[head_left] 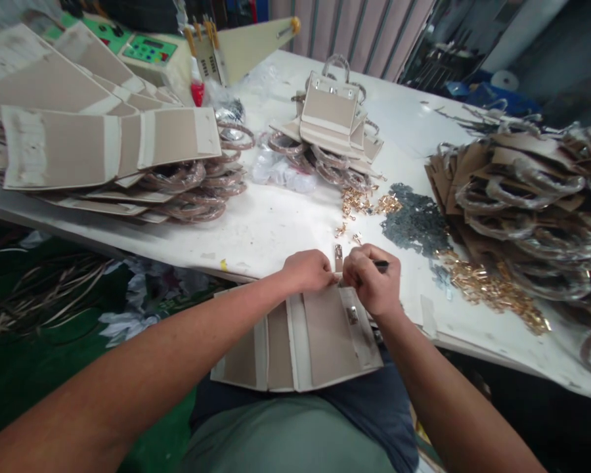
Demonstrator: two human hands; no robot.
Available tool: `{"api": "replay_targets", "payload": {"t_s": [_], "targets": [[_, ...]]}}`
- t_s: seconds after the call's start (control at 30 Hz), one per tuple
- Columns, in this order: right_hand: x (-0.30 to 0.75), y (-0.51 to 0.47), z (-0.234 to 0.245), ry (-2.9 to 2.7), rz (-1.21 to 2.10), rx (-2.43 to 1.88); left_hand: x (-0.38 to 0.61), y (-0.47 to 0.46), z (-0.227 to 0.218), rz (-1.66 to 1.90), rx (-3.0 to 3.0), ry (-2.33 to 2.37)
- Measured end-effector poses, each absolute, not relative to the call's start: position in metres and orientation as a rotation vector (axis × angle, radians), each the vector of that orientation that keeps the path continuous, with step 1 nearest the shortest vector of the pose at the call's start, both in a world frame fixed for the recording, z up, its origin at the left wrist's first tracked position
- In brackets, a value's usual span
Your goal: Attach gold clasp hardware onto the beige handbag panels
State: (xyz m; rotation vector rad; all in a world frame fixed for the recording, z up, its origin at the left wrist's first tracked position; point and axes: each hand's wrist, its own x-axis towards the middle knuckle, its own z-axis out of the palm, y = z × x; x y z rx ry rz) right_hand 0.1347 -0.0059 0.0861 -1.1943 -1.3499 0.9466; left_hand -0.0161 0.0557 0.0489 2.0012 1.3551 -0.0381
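A beige bag panel (328,335) lies across my lap, its far edge against the table's front edge. At that edge my left hand (309,269) is closed, its fingertips pinching the panel's border. My right hand (373,276) is wrapped round a slim black-handled tool (381,265); its working end is hidden under the fingers. A short strap with a metal fitting (339,253) sticks up between the two hands. Another metal piece (352,315) sits on the panel's pale strip, below my right hand.
Bag panels with wrapped handles (177,141) are stacked at left. Partly made bags (329,108) stand at the back, and brown ones (526,190) pile up right. Gold fittings (497,286) and dark metal plates (416,220) lie loose on the white table (276,226). A machine (150,52) stands back left.
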Motion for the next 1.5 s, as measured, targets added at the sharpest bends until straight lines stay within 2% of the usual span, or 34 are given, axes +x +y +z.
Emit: {"api": "replay_targets", "payload": {"t_s": [0.17, 0.57, 0.7, 0.77, 0.83, 0.93, 1.1, 1.5], "targets": [[0.144, -0.006, 0.079, -1.183, 0.877, -1.053, -0.015, 0.055, 0.050, -0.018, 2.016, 1.363], [0.149, -0.023, 0.050, -1.193, 0.901, -1.141, -0.014, 0.048, 0.052, 0.027, 1.970, 1.414], [0.151, -0.028, 0.046, -1.202, 0.927, -1.118, -0.022, 0.009, 0.045, 0.423, 2.256, 1.438], [0.151, -0.028, 0.046, -1.192, 0.942, -1.117, -0.030, -0.025, 0.039, 0.648, 2.504, 1.306], [0.152, -0.027, 0.046, -1.182, 0.958, -1.111, -0.039, -0.060, 0.030, 0.706, 2.672, 1.097], [0.152, -0.026, 0.045, -1.153, 0.968, -1.085, -0.043, -0.097, 0.015, 0.531, 2.773, 0.903], [0.151, -0.025, 0.046, -1.142, 0.979, -1.053, -0.033, -0.104, 0.004, 0.254, 2.770, 0.922], [0.160, -0.024, 0.062, -0.942, 1.065, -0.883, -0.024, -0.091, 0.024, 0.113, 2.768, 0.976]]}}
